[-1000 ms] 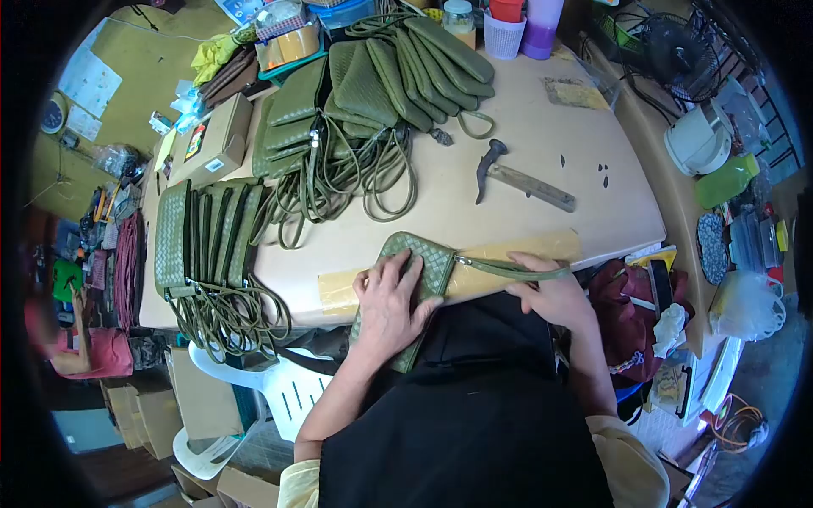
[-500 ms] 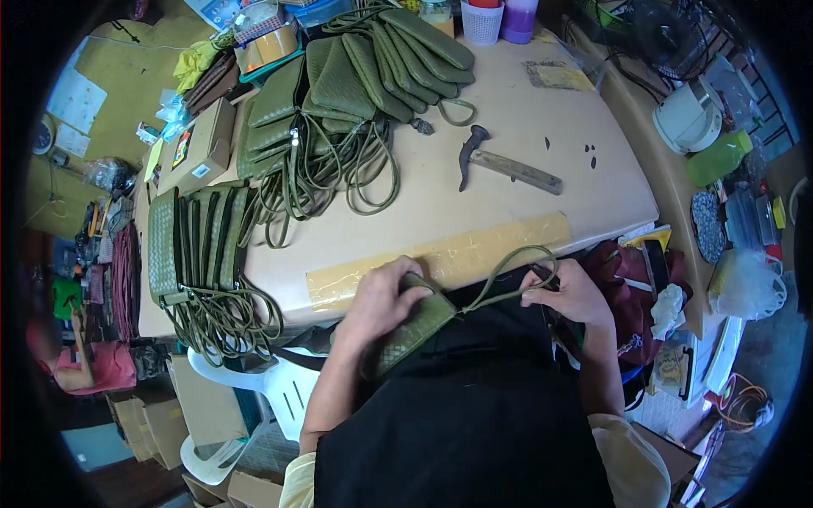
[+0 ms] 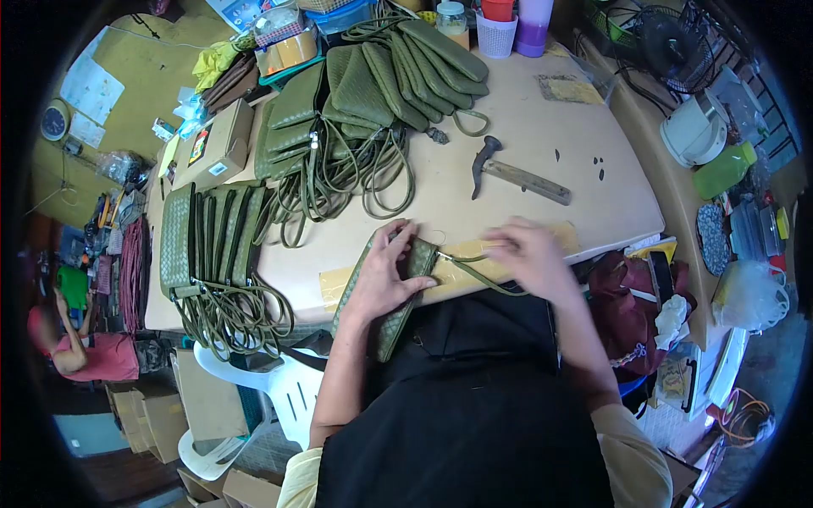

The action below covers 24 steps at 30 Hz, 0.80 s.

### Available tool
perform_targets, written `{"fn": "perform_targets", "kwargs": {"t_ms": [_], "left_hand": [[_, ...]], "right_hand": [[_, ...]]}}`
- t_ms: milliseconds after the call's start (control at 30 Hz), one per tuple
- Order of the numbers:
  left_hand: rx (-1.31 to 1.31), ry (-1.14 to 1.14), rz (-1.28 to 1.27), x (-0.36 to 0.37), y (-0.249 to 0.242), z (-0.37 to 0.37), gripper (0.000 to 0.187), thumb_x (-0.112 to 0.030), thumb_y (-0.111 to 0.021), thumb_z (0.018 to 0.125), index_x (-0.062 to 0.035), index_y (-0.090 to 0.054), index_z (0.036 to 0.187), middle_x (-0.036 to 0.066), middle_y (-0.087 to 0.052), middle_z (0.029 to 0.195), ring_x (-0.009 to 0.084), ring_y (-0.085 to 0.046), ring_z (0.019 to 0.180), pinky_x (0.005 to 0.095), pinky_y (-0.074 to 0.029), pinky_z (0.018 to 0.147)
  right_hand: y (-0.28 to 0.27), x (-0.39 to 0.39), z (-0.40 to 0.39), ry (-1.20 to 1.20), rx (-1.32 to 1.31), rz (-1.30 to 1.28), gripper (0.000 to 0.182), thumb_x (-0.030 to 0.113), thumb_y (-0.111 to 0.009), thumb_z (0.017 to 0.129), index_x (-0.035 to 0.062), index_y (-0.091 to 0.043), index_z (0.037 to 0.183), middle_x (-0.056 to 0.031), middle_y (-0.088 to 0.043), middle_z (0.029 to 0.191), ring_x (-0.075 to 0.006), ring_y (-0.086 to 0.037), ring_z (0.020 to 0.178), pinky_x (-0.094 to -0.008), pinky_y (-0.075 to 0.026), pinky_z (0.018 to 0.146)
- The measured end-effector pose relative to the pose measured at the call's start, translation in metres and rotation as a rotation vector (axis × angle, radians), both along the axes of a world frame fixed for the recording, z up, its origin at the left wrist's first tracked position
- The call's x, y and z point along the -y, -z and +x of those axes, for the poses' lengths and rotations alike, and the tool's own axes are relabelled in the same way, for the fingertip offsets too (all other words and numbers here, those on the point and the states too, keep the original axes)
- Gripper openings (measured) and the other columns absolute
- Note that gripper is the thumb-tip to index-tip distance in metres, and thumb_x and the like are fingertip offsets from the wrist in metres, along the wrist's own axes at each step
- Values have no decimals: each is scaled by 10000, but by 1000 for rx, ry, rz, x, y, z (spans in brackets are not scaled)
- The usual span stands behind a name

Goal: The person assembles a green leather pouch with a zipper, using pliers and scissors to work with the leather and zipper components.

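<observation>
Green woven leather, one pouch (image 3: pixel 394 326), lies under my left hand (image 3: pixel 381 284); I have the thumb spread well away from the other fingers, which sit close together on its face. The pouch slants across the near edge of the one table (image 3: pixel 461 203), partly over one strip of tan tape (image 3: pixel 337 288). One thin strap (image 3: pixel 483 275) runs from its corner towards my right hand (image 3: pixel 533 258); that hand is blurred, so whether its fingers pinch the strap I can't fairly tell. Beyond both hands' fingers lies one hammer (image 3: pixel 527 183). Left of my left fingers are two groups of green pouches: one upright row (image 3: pixel 176 241), nearer, and one heap (image 3: pixel 356 89), farther off, with one box (image 3: pixel 220 142) beside it. Farthest ahead stand one white basket (image 3: pixel 496 38) and one purple cup (image 3: pixel 533 25). Far left sits one other person (image 3: pixel 100 357).
</observation>
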<state>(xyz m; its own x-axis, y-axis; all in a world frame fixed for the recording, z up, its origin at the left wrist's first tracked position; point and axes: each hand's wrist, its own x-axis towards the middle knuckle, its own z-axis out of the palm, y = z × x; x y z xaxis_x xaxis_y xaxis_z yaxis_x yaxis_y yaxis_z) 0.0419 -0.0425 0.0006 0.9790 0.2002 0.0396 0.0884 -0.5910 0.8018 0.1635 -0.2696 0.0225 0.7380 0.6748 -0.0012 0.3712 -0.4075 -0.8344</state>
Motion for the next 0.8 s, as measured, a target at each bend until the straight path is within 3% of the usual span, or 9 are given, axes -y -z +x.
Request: {"fn": "perform_targets", "kwargs": {"t_ms": [100, 233, 400, 500, 633, 667, 700, 767, 800], "left_hand": [[33, 49, 15, -9, 18, -11, 888, -210, -875, 595, -23, -481, 1368, 167, -478, 1318, 312, -506, 1179, 369, -439, 995], [148, -35, 238, 5, 25, -7, 681, -223, -840, 650, 9, -590, 1239, 165, -491, 1297, 336, -501, 1191, 396, -430, 994], [190, -139, 335, 19, 23, 2, 510, -206, -814, 686, -44, -670, 1147, 142, -550, 1213, 277, -556, 939, 371, -466, 832], [252, -143, 225, 21, 33, -1, 396, -154, -781, 725, -56, -691, 1097, 123, -609, 1102, 257, -573, 819, 357, -478, 795], [443, -128, 214, 18, 51, -3, 181, -100, -726, 785, -13, -683, 938, 107, -639, 928, 217, -558, 710, 322, -482, 739], [430, -187, 58, 14, 51, -4, 112, -65, -705, 790, -8, -651, 871, 115, -618, 837, 221, -566, 708, 325, -483, 721], [413, -244, -97, 8, 52, -6, 70, -30, -684, 794, -3, -620, 804, 123, -597, 746, 225, -575, 706, 329, -485, 704], [316, -246, -145, -1, 54, -9, 127, -32, -644, 854, 7, -570, 757, 106, -583, 736, 178, -594, 724, 293, -484, 690], [217, -252, -295, -3, 51, -9, 131, -43, -626, 881, 10, -572, 774, 91, -588, 746, 155, -590, 725, 278, -487, 693]], "right_hand": [[38, -62, -1, -25, 173, 2, 320, 248, -743, 780, 16, -689, 994, -131, -608, 869, -292, -632, 858, -387, -479, 768], [44, -84, -1, -150, 171, -161, 277, 248, -741, 767, 42, -691, 944, -116, -615, 899, -337, -621, 880, -436, -472, 771], [39, -65, -10, -21, 254, -136, 192, 195, -716, 775, 36, -675, 873, -123, -606, 899, -337, -616, 832, -433, -471, 735], [32, -36, -20, -50, 242, 31, 165, 141, -724, 774, 8, -626, 782, -128, -597, 792, -320, -591, 718, -379, -456, 661], [15, -5, -31, -663, -192, 2, 235, 222, -744, 763, 19, -645, 827, -119, -615, 792, -326, -611, 811, -401, -461, 691], [6, -2, -34, -690, -145, -161, 243, 233, -748, 766, 21, -644, 825, -115, -634, 815, -332, -620, 827, -408, -473, 710], [7, -3, -39, -690, -146, -161, 243, 233, -748, 766, 21, -644, 825, -115, -634, 815, -332, -620, 827, -408, -473, 710], [10, -5, -48, -287, 51, -198, 248, 232, -746, 778, 21, -640, 851, -117, -638, 795, -332, -627, 847, -411, -480, 740], [16, -8, -45, -219, 50, -93, 266, 220, -736, 796, 40, -619, 952, -121, -642, 922, -326, -631, 884, -432, -484, 754]]}}
